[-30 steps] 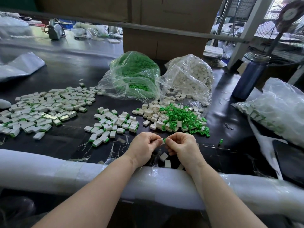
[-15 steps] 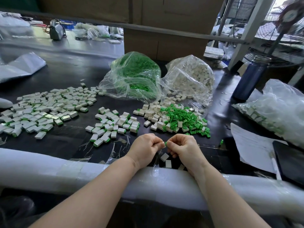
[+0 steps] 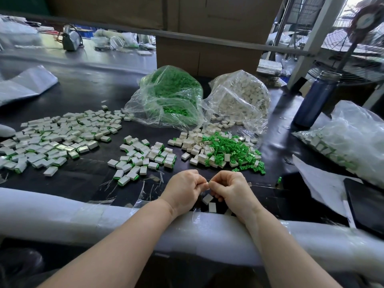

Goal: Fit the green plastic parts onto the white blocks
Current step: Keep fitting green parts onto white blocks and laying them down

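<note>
Two crinkled clear plastic bags slump on the black worktop (image 3: 87,94) well beyond the fingers. The green bag (image 3: 169,96) is stuffed with small green plastic parts; just to its right, the white bag (image 3: 242,96) holds blocky white pieces, some spilling from its mouth. Far to the right of the fingers, a third clear bag (image 3: 351,140) holds white blocks edged in green.

Between the bags and the fingers lies a loose heap of green plastic parts (image 3: 226,152), spiky and glossy, mixed with plain white blocks (image 3: 193,146) on its left side. Left of those sit two spreads of fitted blocks (image 3: 143,156), smooth white rectangles with a green rim; the larger spread (image 3: 58,138) lies far to the left.

The left hand (image 3: 182,190) and right hand (image 3: 232,190) meet knuckle to knuckle, fingers (image 3: 204,185) curled tight and pinching something small between them; what it is cannot be told. Just beneath the hands two loose white blocks (image 3: 208,201) lie on the worktop. Both forearms rest on a soft white foam-wrapped edge (image 3: 62,213). A dark blue cylindrical bottle (image 3: 313,100) stands upright, far right.
</note>
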### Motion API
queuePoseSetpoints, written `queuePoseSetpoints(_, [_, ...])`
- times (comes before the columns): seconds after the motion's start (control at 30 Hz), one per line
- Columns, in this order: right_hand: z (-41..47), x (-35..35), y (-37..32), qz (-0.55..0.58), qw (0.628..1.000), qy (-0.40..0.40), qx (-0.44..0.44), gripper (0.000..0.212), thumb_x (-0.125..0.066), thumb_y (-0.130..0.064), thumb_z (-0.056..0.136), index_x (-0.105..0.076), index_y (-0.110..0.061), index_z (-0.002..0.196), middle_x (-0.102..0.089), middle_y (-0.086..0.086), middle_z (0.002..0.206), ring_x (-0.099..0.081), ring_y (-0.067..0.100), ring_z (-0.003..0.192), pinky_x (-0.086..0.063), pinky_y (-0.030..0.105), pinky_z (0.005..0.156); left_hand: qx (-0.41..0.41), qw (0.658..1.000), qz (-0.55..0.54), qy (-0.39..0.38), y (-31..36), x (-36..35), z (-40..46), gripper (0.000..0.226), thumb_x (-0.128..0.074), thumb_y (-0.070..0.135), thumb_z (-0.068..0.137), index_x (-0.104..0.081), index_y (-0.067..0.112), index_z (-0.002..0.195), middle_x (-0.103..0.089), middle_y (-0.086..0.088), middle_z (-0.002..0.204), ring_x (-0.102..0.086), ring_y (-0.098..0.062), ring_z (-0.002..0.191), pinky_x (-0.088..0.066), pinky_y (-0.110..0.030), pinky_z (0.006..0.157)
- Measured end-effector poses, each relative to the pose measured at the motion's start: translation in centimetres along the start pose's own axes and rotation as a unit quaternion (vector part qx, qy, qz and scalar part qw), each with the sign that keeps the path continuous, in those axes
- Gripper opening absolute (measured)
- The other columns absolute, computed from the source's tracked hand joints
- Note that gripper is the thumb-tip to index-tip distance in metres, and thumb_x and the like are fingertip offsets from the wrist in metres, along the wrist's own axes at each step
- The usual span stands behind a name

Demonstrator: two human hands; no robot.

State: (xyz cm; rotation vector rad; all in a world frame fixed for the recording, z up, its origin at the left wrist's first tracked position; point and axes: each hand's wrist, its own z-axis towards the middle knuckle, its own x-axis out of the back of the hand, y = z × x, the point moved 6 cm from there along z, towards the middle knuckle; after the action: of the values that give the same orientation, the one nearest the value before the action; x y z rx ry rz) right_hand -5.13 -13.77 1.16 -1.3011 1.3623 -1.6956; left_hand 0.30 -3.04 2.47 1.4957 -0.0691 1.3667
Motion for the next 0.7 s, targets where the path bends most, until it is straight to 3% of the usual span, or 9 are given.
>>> queuePoseSetpoints(0.2, [0.07,0.31,-0.26,0.062,0.997,0.039,0.017,0.017,-0.062,0.002,0.083,-0.063,-0.006,0.069,-0.06,-0.004,0.046,-0.052,0.001,0.042,-0.043,0.014,0.044,0.029,0.996,-0.073,0.035,-0.21,0.19,0.12,0.018,-0.057,0.017,0.091,-0.071,0.007,0.097,-0.065,-0.008,0.089,-0.061,-0.022,0.085,-0.047,-0.032,0.08])
queuePoseSetpoints(0.33, [0.2,0.57,-0.11,0.103,0.993,0.06,0.027,0.01,-0.066,0.001,0.082,-0.064,-0.002,0.072,-0.061,-0.003,0.047,-0.055,0.003,0.043,-0.045,0.015,0.043,0.055,0.987,-0.146,0.036,-0.51,0.21,0.11,0.014,-0.06,0.018,0.089,-0.072,0.012,0.091,-0.069,-0.006,0.077,-0.063,-0.022,0.075,-0.052,-0.035,0.075])
queuePoseSetpoints(0.53, [0.18,0.51,-0.08,0.113,0.992,0.052,0.031,0.011,-0.073,-0.002,0.076,-0.066,-0.006,0.068,-0.063,-0.001,0.051,-0.056,0.006,0.046,-0.046,0.017,0.045,0.08,0.975,-0.204,0.03,-0.88,0.18,0.07,0.011,-0.06,0.011,0.087,-0.069,0.016,0.089,-0.07,-0.015,0.083,-0.064,-0.032,0.078,-0.054,-0.042,0.077])
queuePoseSetpoints(0.7, [0.04,0.43,-0.31,0.136,0.989,0.042,0.037,0.012,-0.07,-0.005,0.08,-0.065,-0.009,0.07,-0.064,-0.002,0.055,-0.057,0.007,0.05,-0.046,0.018,0.046,0.084,0.97,-0.229,0.022,-0.92,0.13,0.1,0.011,-0.058,0.007,0.086,-0.067,0.012,0.087,-0.067,-0.023,0.084,-0.057,-0.024,0.069,-0.051,-0.046,0.074])
